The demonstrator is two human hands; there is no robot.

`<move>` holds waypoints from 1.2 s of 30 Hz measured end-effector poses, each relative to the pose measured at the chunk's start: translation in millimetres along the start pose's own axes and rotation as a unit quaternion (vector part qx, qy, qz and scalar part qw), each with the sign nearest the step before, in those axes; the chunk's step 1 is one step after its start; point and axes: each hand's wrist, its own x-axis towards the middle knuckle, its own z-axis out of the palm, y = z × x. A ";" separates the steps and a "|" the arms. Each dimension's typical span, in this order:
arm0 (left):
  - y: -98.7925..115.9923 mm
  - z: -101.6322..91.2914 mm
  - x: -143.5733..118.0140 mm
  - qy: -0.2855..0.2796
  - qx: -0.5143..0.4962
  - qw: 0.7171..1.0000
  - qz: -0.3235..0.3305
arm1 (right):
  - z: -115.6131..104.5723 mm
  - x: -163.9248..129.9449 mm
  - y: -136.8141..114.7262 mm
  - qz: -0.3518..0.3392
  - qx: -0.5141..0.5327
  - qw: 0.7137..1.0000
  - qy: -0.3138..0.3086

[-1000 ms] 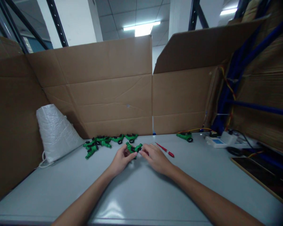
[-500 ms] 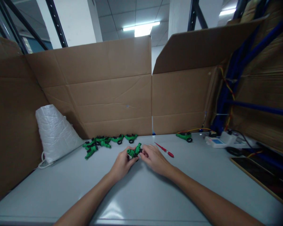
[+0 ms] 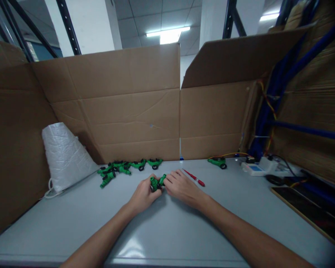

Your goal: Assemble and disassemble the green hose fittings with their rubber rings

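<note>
Above the middle of the table, my left hand (image 3: 145,194) grips a small green plastic toy vehicle (image 3: 154,184), with its thumb along the near side. My right hand (image 3: 181,186) closes its fingers on the right end of the same toy vehicle and covers part of it. Dark parts show on its underside. Just beyond my right hand lies a red screwdriver (image 3: 194,178), slanting on the table, not touched by either hand. Further left and back, several similar green toy vehicles (image 3: 124,169) with black wheels lie in a cluster.
Another green toy vehicle (image 3: 218,162) rests at the back right, near a thin yellow wire. A white power strip (image 3: 255,169) with cables lies at the right. At left leans a silvery padded bag (image 3: 65,160). Cardboard walls (image 3: 128,108) enclose the table (image 3: 167,242).
The toy vehicle has turned a little between my hands. My right hand has shifted slightly left and covers more of its right end.
</note>
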 end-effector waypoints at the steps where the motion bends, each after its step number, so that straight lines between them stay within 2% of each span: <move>1: -0.2 -0.3 -0.2 0.001 0.008 1.000 0.000 | -0.5 0.2 0.4 -0.010 -0.006 1.000 -0.003; 5: -3.7 -0.3 0.7 0.014 0.014 1.000 -0.014 | -1.5 0.6 0.2 -0.008 -0.003 1.000 -0.005; 11: -1.8 0.3 4.2 0.049 0.003 0.998 -0.026 | 5.9 -0.1 -5.0 0.086 0.073 0.993 0.017; 15: 8.4 -3.0 4.2 0.048 -0.006 0.999 -0.007 | 10.8 -0.6 -5.7 0.150 0.146 0.978 0.019; 20: 10.9 -4.6 4.7 0.027 -0.036 0.999 -0.023 | 12.4 -2.4 -3.5 0.193 0.260 0.946 0.027; 26: 7.1 -2.3 5.0 0.032 -0.047 0.998 -0.018 | 13.0 -1.1 -4.4 0.252 0.437 0.862 0.038; 32: 12.2 -4.5 4.0 0.038 -0.068 0.997 -0.022 | 12.4 4.3 -5.0 0.286 0.555 0.779 0.055; 34: 15.5 -5.5 4.1 0.042 -0.069 0.997 -0.015 | 12.2 7.3 -5.5 0.316 0.601 0.733 0.048; 36: 18.7 -6.5 4.2 0.043 -0.066 0.997 -0.010 | 12.2 10.0 -6.8 0.350 0.653 0.671 0.031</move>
